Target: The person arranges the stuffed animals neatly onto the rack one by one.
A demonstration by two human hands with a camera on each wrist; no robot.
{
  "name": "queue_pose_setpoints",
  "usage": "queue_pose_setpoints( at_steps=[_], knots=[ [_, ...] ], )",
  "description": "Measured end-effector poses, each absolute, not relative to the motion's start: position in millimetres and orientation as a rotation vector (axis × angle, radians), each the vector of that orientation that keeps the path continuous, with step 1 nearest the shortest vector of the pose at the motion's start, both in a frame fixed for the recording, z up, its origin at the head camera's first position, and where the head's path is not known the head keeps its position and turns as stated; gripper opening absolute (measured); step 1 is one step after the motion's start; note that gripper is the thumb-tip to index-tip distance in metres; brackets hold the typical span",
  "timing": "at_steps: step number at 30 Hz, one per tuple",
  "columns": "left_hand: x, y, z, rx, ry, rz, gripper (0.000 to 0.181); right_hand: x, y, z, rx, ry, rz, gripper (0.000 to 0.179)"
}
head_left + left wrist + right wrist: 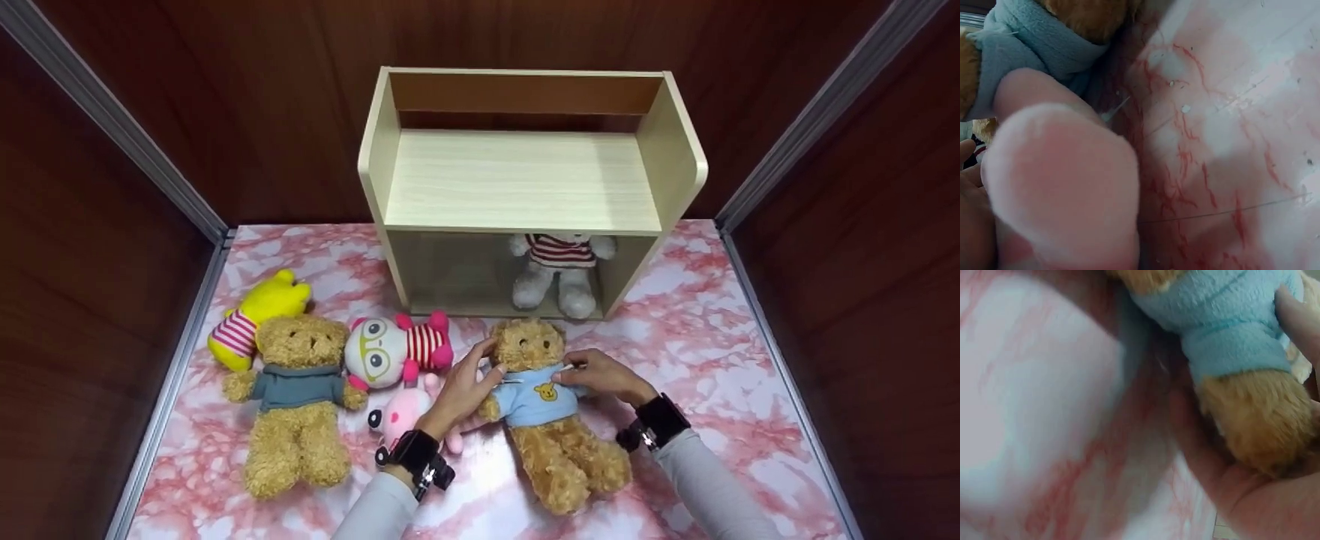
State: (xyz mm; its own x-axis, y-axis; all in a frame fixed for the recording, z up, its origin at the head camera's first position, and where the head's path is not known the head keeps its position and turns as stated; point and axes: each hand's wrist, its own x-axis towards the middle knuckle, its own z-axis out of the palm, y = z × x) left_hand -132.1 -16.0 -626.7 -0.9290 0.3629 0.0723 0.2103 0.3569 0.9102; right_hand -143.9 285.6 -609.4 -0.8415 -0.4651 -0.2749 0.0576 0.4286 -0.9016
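In the head view, a brown teddy bear (536,397) in a light-blue shirt lies face up on the floor between both hands. The left hand (466,391) holds it at one shoulder, thumb on the shirt and fingers beside the head. My right hand (606,373) grips the opposite arm; in the right wrist view the thumb (1297,320) presses the shirt while the fingers curl under the furry arm (1255,416). Partly under the left forearm lies a pink plush toy (405,414), its rounded limb (1064,185) filling much of the left wrist view.
A pale wooden shelf (525,180) stands at the back, with a white plush toy in a striped sweater (561,251) in its lower compartment. To the left lie a teddy bear in a dark-teal shirt (298,386), a yellow plush (274,300) and a pink-and-white panda plush (427,345). Dark panels enclose the sides.
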Motion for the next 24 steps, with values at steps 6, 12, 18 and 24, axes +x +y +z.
queue_pose_setpoints(
  at_steps=[6, 12, 18, 24],
  knots=[
    [-132, -14, -621, 0.549, 2.446, 1.682, 0.06, -143, 290, -602, -0.408, 2.176, -1.546, 0.02],
    [-132, -14, -612, 0.598, 2.412, 1.874, 0.057, -146, 295, -586, -0.449, 2.283, -1.594, 0.014],
    [-133, -13, -606, 0.649, 2.342, 2.11, 0.057, -146, 295, -568, -0.32, 2.293, -1.747, 0.019],
    [-130, -15, -597, 0.547, 2.209, 2.124, 0.066, -145, 286, -552, -0.184, 2.282, -1.943, 0.02]
  ],
)
